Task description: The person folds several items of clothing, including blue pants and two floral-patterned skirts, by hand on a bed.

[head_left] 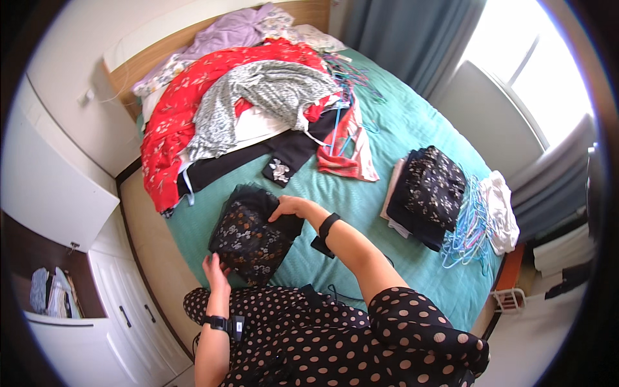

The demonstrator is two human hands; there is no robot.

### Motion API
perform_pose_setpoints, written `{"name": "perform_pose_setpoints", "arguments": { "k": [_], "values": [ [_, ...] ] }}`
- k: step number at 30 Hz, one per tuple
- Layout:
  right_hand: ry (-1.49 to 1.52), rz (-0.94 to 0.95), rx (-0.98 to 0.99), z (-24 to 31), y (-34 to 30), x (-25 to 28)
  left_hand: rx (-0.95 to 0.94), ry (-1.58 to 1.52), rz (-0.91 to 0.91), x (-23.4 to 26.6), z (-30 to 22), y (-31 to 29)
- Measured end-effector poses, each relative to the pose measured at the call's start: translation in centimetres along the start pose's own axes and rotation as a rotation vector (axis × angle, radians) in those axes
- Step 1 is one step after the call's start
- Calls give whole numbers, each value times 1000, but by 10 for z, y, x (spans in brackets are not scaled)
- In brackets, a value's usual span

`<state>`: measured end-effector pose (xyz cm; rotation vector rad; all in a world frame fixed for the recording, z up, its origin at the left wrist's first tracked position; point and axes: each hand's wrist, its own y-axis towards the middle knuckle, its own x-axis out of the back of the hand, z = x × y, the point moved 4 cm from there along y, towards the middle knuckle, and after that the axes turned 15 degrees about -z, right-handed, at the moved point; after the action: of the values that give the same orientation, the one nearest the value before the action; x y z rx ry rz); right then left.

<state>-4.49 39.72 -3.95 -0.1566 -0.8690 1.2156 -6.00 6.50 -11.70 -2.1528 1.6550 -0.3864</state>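
Observation:
A black garment point(248, 242) with a small floral print and sheer net along its edge lies folded into a compact shape on the near side of the bed. My right hand point(289, 208) is on its upper right part, fingers curled down onto the dark cloth. At its lower left edge is my left hand point(218, 273), fingers apart and touching or close to the fabric. Straps with black devices circle both my wrists.
A green-covered bed point(374, 213) carries a heap of clothes with a red floral garment point(169, 138) and a grey patterned top point(222, 106). Folded clothes point(437, 184), blue hangers point(465, 226) and a white cloth point(500, 206) lie to the right. An open cabinet point(64, 333) stands left.

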Motion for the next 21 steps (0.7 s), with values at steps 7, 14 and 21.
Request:
{"name": "perform_pose_setpoints", "arguments": {
  "k": [7, 14, 21],
  "values": [
    [470, -221, -8, -24, -95, 92, -203, 24, 115, 8, 10, -2],
    [604, -785, 189, -45, -222, 260, -220, 20, 118, 6, 10, -4],
    [1079, -1197, 203, -187, -299, 393, -215, 40, 137, 14, 13, 0]
  ]
}}
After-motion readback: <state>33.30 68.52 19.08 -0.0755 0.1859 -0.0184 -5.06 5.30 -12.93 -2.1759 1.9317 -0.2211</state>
